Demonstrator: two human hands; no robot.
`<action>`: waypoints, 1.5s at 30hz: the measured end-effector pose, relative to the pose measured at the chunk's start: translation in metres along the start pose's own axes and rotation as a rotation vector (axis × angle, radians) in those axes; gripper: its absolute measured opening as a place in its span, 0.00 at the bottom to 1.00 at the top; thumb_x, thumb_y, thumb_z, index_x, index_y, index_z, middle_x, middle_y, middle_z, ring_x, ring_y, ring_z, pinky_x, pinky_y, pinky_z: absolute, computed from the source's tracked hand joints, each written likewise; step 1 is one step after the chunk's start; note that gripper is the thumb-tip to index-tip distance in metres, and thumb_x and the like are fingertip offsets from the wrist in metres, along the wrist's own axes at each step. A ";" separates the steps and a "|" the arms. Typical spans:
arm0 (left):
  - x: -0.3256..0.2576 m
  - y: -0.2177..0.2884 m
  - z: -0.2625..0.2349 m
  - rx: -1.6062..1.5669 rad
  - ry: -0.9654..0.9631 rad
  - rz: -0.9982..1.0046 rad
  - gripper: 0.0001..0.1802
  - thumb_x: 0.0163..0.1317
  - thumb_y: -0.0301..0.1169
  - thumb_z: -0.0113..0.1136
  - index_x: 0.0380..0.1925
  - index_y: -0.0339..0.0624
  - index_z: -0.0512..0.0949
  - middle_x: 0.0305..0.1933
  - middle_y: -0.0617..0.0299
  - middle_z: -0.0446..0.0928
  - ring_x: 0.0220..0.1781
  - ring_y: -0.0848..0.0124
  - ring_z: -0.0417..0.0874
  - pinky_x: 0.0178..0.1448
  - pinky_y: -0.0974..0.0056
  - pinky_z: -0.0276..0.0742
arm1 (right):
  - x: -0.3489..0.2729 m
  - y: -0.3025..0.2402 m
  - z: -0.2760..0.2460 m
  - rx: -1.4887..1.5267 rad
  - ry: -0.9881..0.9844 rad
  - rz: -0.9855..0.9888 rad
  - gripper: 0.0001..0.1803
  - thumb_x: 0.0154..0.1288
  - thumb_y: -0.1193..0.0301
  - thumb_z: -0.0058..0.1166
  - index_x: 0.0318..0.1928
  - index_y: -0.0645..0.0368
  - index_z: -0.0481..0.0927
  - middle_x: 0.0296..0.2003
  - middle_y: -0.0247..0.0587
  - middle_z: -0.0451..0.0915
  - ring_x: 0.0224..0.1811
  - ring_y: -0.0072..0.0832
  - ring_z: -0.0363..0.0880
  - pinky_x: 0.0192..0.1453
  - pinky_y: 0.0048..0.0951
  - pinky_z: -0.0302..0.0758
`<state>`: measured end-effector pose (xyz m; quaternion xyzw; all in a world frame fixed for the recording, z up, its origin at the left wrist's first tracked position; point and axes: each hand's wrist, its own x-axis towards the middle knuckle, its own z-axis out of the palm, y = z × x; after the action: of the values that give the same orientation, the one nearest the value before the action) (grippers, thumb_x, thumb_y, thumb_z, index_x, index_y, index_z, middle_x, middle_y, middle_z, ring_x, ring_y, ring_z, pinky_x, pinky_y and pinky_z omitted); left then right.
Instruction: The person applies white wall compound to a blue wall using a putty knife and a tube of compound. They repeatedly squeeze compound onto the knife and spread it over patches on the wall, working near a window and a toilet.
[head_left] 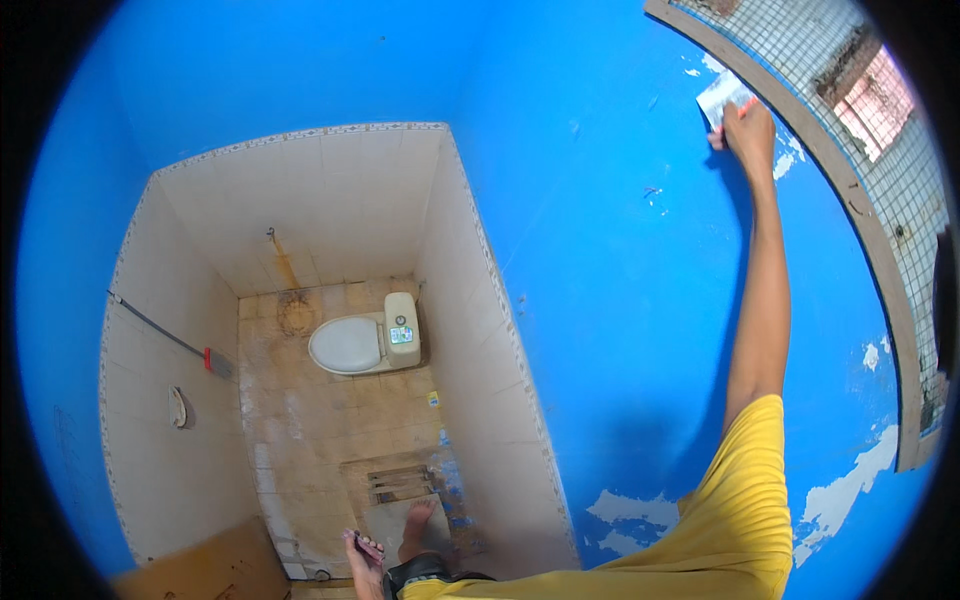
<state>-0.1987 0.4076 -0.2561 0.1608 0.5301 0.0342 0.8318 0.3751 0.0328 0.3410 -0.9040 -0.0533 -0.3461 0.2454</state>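
High on the blue wall, my right hand is closed round a scraper with a broad pale blade and red parts showing beside the fingers. Its blade lies against the wall close to the wooden window frame, where white patches show through the paint. My right arm is stretched out, in a yellow sleeve. Low in the picture, my left hand hangs by my side with its fingers curled. Something dark pinkish shows at those fingers, too small to name.
A mesh window with a wooden frame curves along the right. Below are a toilet, tiled walls, a stained tile floor and a floor grate near my bare foot. A long-handled brush leans at left; a brown board stands bottom left.
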 end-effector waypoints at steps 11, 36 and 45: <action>0.000 -0.002 0.018 0.024 -0.031 0.012 0.12 0.64 0.47 0.55 0.33 0.55 0.70 0.22 0.68 0.69 0.23 0.71 0.72 0.29 0.63 0.72 | 0.016 -0.006 0.016 -0.076 -0.008 0.081 0.12 0.58 0.71 0.46 0.28 0.70 0.76 0.19 0.49 0.81 0.21 0.33 0.85 0.27 0.32 0.81; 0.006 -0.010 -0.003 -0.019 0.052 -0.017 0.13 0.65 0.49 0.53 0.31 0.55 0.69 0.22 0.69 0.67 0.23 0.72 0.70 0.30 0.63 0.71 | 0.012 -0.003 0.019 -0.186 0.016 -0.025 0.13 0.58 0.71 0.47 0.26 0.71 0.78 0.18 0.50 0.81 0.20 0.35 0.84 0.26 0.33 0.80; 0.021 -0.014 -0.008 0.004 -0.015 0.047 0.13 0.65 0.50 0.54 0.32 0.56 0.71 0.22 0.69 0.69 0.24 0.72 0.72 0.29 0.63 0.70 | 0.015 -0.012 0.038 -0.089 0.073 0.020 0.12 0.58 0.71 0.46 0.27 0.68 0.77 0.18 0.47 0.81 0.18 0.31 0.83 0.24 0.31 0.79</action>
<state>-0.1981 0.4006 -0.2813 0.1752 0.5201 0.0518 0.8343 0.4056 0.0601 0.3314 -0.9012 -0.0196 -0.3785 0.2102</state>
